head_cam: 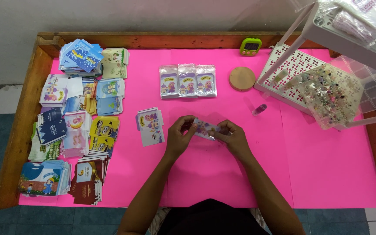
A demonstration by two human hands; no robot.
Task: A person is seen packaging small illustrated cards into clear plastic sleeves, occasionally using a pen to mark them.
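Both hands are working mid-counter, with bare pink surface lying toward the near edge. The left hand (180, 132) and right hand (231, 135) are each pinching an end of a small sleeved card (205, 129), grips closed on it.

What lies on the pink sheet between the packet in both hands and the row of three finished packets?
Nothing visible. Both the left hand and right hand pinch the packet; the pink sheet up to the three packets is bare. The small card stack lies off to the left.
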